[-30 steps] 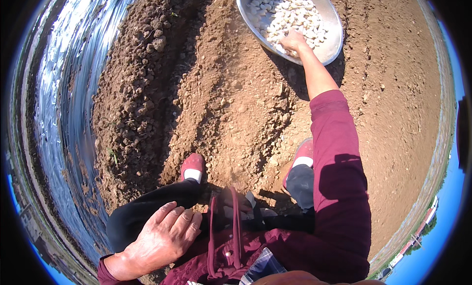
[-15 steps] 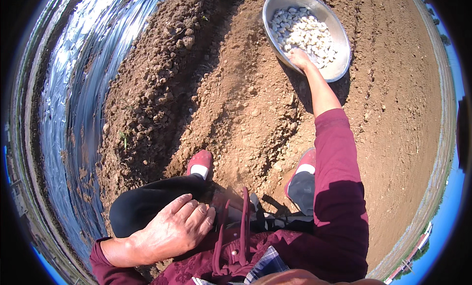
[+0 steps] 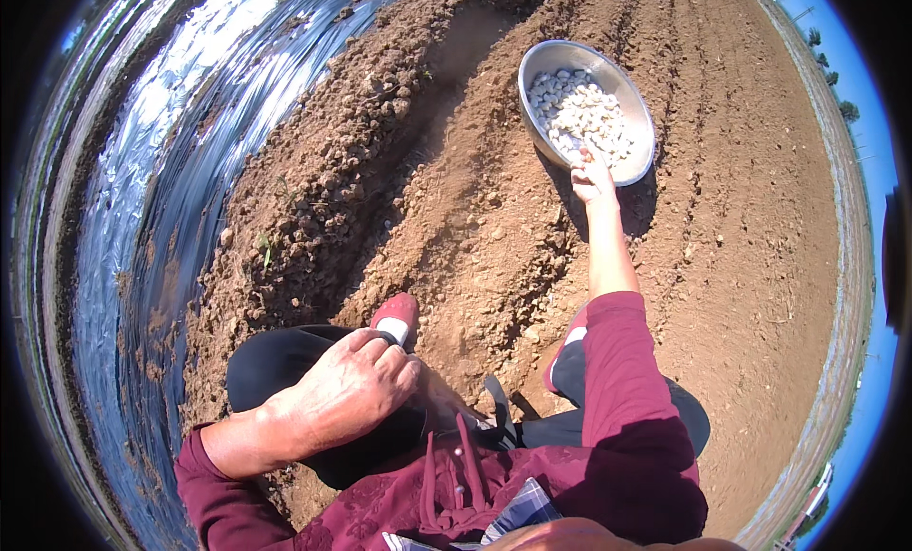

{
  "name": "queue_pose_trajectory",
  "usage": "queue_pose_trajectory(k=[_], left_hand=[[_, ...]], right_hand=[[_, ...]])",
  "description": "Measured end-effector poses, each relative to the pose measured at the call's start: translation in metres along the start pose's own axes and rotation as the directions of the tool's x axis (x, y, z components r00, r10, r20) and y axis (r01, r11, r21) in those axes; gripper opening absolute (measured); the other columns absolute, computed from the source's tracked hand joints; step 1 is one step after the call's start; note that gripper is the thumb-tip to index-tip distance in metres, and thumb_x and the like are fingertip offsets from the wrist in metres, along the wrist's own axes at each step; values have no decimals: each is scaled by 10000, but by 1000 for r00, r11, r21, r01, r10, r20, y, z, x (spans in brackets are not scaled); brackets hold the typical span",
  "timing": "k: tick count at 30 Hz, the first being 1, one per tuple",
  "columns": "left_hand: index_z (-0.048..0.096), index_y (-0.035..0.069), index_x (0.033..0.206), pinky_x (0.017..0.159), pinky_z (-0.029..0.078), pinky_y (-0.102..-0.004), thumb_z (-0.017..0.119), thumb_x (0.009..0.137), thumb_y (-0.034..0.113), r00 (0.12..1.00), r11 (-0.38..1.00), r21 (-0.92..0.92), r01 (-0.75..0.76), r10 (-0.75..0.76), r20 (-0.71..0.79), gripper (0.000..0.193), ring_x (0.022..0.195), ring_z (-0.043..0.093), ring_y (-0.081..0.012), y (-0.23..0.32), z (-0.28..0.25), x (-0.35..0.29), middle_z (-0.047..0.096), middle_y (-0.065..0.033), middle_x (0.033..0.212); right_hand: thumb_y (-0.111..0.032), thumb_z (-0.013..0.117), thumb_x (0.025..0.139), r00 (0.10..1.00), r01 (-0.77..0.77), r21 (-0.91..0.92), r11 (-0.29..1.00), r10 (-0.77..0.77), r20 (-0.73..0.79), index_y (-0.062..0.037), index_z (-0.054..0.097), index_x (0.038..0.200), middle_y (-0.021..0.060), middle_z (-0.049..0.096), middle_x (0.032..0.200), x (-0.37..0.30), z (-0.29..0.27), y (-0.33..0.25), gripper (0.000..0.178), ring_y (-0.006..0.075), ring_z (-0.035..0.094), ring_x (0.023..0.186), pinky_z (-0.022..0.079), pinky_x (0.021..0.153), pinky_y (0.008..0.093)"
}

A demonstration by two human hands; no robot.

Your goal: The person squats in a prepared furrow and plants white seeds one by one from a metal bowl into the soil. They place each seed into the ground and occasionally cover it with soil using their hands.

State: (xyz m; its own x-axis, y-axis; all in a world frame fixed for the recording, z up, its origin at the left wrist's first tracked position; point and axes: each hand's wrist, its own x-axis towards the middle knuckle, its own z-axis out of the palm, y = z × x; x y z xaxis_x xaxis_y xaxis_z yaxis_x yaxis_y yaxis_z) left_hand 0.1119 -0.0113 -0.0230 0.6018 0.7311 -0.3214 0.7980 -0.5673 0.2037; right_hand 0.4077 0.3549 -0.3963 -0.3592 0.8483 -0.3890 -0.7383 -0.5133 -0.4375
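A metal bowl rests on the soil ahead of me, to the right. Many white garlic cloves lie in it. My right hand is at the bowl's near rim with its fingers pressed together and their tips over the inside. A pale bit shows at the fingertips, but I cannot tell whether it is a clove or a finger. Close to my body, my left hand hangs with curled fingers over my left knee. Its palm faces down, hiding anything inside.
Shiny plastic sheeting covers the ground on the left. A ridge of clods and a shaded furrow run beside it. Both my feet, in red shoes, stand on loose soil. Rows of small furrows stretch along the right.
My right hand has drawn back from inside the bowl to its near rim. The whole view has shifted, so the bowl appears lower. My left hand stays over the knee, its fingers more tightly curled.
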Motion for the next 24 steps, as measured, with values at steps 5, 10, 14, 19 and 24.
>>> queue_pose_trajectory(k=[5, 10, 14, 19, 24], left_hand=[[606, 39, 953, 777, 476, -357, 654, 833, 243, 995, 999, 46, -26, 30, -92, 242, 771, 614, -227, 4, 4, 1, 591, -57, 795], [555, 60, 822, 730, 464, -359, 547, 863, 176, 985, 992, 91, -92, 104, -136, 123, 775, 621, -236, 9, 7, 6, 579, -82, 781], [567, 52, 851, 717, 479, -371, 546, 899, 188, 968, 989, 39, -146, 151, -201, 146, 749, 625, -257, 21, 6, 8, 582, -83, 776], [638, 51, 987, 712, 507, -386, 594, 909, 187, 945, 964, -147, -220, 172, -279, 163, 790, 640, -288, 26, 2, 12, 625, -97, 810], [641, 30, 1115, 846, 522, -364, 639, 913, 163, 974, 815, -565, -126, -7, -228, 241, 961, 651, -257, 31, -14, 36, 665, -125, 1016]], right_hand=[[-240, 597, 938, 956, -259, 315, 913, 289, -50, -12, 599, 1003, 116, 610, 865, -96, 36, 73, 237, 157, 578, 682, 480, 478, 200], [-227, 590, 944, 915, -374, 173, 911, 393, -93, -8, 605, 1026, 131, 616, 898, -173, 59, 150, 234, 163, 577, 679, 477, 456, 197], [-148, 596, 937, 915, -390, 57, 919, 394, -87, -30, 594, 1013, 75, 627, 810, -207, 71, 179, 141, 91, 551, 569, 437, 384, 162], [-149, 555, 965, 941, -335, 83, 938, 338, -21, -29, 570, 1034, 44, 583, 789, -217, 101, 166, 139, 71, 476, 538, 320, 353, 148], [-267, 541, 969, 983, -172, 208, 963, 154, 99, -45, 607, 978, 40, 572, 766, -229, 141, 117, 232, 99, 476, 538, 365, 390, 195]])
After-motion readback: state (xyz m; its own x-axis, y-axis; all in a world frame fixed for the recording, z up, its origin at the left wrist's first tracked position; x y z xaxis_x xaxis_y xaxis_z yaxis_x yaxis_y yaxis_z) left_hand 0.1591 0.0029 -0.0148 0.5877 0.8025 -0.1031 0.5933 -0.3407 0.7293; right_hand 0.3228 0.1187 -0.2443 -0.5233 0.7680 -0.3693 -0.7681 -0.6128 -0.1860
